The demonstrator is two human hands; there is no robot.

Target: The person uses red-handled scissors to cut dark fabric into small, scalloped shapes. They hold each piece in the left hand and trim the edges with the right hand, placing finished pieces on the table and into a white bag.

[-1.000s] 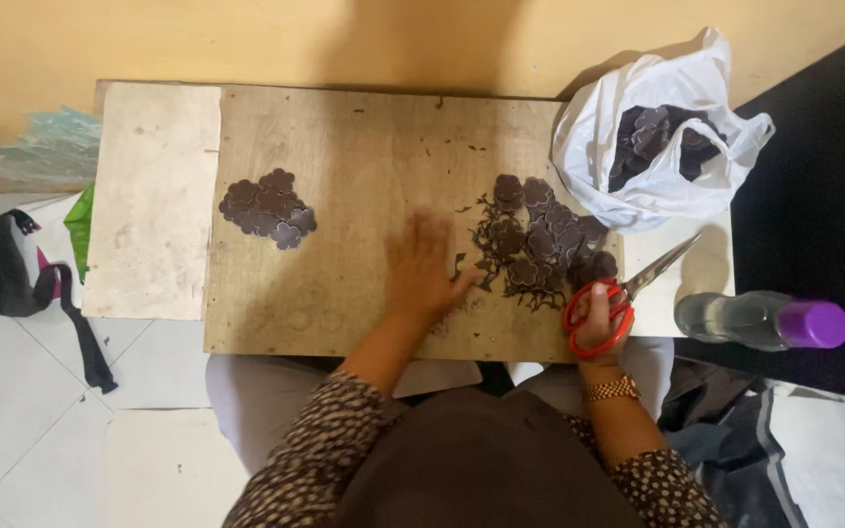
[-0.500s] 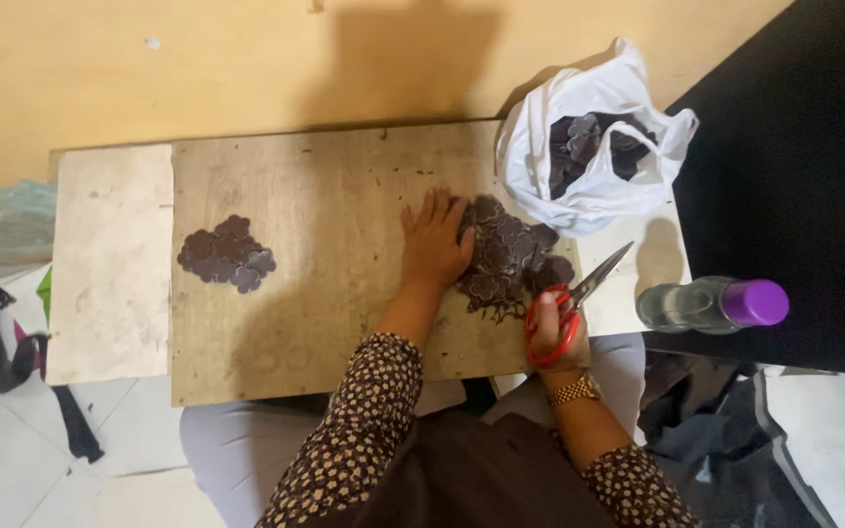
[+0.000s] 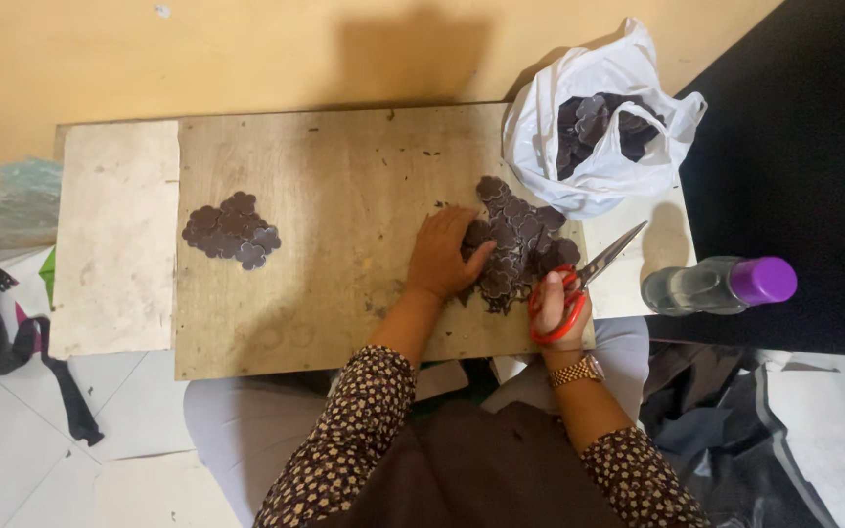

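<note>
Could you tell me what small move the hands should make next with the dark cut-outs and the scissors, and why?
Probably the left hand should lift one piece off the larger pile of dark flower-shaped pieces and bring it to the scissors. It already rests on that pile's edge, while the right hand holds the red-handled scissors with nothing visible between the blades.

Your left hand (image 3: 442, 256) lies palm down, fingers (image 3: 464, 227) spread and stretched forward, thumb angled out to the right, forearm running back toward your body in a patterned sleeve. Your right hand (image 3: 559, 305) is curled closed, knuckles up, a metal watch band on the wrist, the forearm bare below a pushed-up sleeve.
</note>
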